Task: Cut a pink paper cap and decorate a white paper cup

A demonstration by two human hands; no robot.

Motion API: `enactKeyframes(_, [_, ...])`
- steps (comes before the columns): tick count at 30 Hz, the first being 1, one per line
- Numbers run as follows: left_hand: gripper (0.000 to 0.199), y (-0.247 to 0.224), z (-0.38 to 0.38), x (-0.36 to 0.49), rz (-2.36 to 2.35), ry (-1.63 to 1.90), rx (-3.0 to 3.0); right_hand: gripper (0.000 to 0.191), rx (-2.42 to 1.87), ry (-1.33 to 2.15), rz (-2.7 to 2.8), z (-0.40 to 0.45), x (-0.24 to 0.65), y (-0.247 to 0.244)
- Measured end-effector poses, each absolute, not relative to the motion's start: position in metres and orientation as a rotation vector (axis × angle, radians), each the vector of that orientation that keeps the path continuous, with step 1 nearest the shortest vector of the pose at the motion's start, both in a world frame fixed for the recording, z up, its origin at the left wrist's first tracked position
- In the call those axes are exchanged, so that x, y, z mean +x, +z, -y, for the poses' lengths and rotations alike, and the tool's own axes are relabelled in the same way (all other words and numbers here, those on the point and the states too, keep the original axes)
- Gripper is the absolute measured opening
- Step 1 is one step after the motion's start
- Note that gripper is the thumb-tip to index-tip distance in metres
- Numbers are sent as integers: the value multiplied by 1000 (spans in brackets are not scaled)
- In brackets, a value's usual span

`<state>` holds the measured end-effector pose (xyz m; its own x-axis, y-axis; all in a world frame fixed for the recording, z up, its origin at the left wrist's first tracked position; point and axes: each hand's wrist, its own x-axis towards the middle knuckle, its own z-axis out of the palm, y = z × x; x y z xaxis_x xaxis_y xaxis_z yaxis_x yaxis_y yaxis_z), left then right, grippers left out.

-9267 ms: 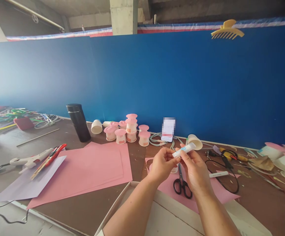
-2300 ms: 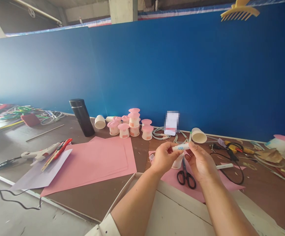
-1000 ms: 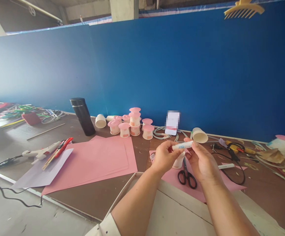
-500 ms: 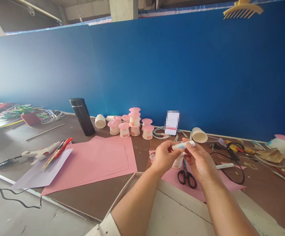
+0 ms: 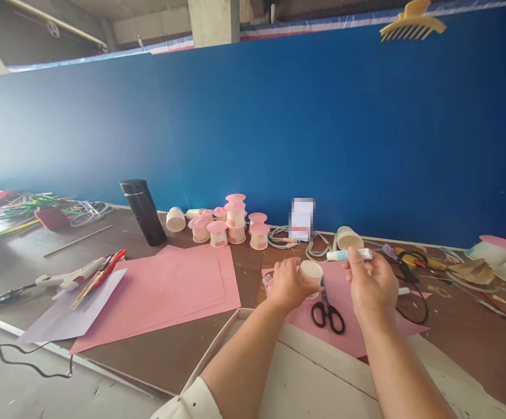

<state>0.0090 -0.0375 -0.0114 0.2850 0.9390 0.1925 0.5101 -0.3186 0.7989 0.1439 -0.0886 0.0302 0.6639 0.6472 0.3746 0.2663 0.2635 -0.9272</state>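
In the head view my right hand (image 5: 372,285) pinches a white glue stick (image 5: 335,255) with a blue label, held sideways above the pink paper. My left hand (image 5: 291,285) is closed around the side of a plain paper cup (image 5: 311,269), its thumb across the front. The cup stands upright, open end up, on a pink sheet (image 5: 357,337). Black-handled scissors (image 5: 328,317) lie on that sheet just in front of the cup. A small pale piece (image 5: 267,280) lies left of my left hand, partly hidden.
Cups with pink paper roofs (image 5: 235,215) stand by the blue partition (image 5: 279,128). A phone (image 5: 301,220), a loose cup (image 5: 349,237) and cables are to their right. Leftward are a black flask (image 5: 143,212), pink sheets (image 5: 174,285), a glue gun (image 5: 71,276) and a red cutter (image 5: 108,270).
My hands have moved apart. The left has let go of the glue stick and come down onto the paper cup; the right has carried the glue stick to the right.
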Motion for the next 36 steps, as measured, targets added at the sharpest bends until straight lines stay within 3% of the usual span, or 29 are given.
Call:
enactKeyframes(5, [46, -12, 38, 10, -1356, 837, 2018, 41, -1415, 227, 958, 88, 138, 30])
enactKeyframes(9, [38, -12, 39, 10, -1366, 835, 2046, 42, -1435, 205, 1041, 87, 138, 26])
enactKeyframes(25, [41, -11, 38, 9, -1373, 771, 2095, 53, -1559, 56, 1218, 83, 139, 19])
enactKeyframes(36, [48, -11, 38, 8, -1389, 699, 2133, 49, -1546, -32, 1221, 77, 143, 13])
